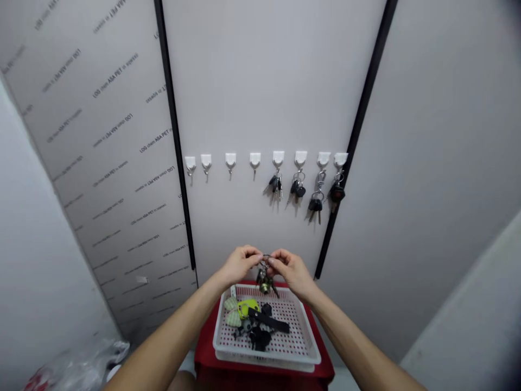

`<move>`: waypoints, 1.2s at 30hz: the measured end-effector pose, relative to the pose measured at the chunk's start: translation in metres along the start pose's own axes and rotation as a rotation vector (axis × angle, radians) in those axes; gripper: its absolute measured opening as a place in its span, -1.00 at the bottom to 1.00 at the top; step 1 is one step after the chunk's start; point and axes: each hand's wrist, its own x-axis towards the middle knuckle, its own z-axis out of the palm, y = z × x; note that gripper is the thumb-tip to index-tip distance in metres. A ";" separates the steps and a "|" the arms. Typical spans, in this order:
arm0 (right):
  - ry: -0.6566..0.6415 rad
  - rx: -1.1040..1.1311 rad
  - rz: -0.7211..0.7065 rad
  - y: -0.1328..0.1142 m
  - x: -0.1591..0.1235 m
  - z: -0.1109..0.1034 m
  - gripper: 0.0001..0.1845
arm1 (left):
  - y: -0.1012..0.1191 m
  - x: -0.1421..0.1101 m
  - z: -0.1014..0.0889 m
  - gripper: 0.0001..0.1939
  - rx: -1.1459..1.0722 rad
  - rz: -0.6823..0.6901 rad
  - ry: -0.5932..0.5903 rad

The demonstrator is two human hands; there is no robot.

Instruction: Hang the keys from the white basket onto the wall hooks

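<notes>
My left hand [240, 264] and my right hand [290, 270] are raised together above a white perforated tray [303, 350]. Both pinch the ring of a bunch of keys [264, 281] that dangles between them over the tray's far edge. In the tray lie several more key bunches and fobs, among them a lime green tag [247, 307] and black fobs [266, 323]. On the wall above runs a row of white hooks [254, 159]; the right-hand ones carry key bunches [315, 203], the left ones are bare.
The tray sits on a red stand [205, 353] against the wall. Black vertical strips [175, 136] divide the wall panels. A crumpled plastic bag [87, 361] lies on the floor at the lower left.
</notes>
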 end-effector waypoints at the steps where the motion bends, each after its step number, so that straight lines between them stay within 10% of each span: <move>1: -0.010 0.006 -0.010 -0.004 0.003 0.001 -0.79 | 0.003 0.002 -0.003 -0.86 0.037 0.036 0.023; 18: 0.297 -0.004 -0.409 -0.122 0.100 0.029 -0.89 | 0.113 0.088 -0.046 -0.94 -0.065 0.221 0.530; 30: 0.363 -0.531 -0.465 -0.117 0.098 0.028 -0.70 | 0.095 0.100 -0.046 -0.88 0.038 0.194 0.652; 36: 0.289 -0.640 -0.538 -0.077 0.055 0.024 -0.69 | 0.035 0.056 -0.037 -0.85 0.018 0.139 0.486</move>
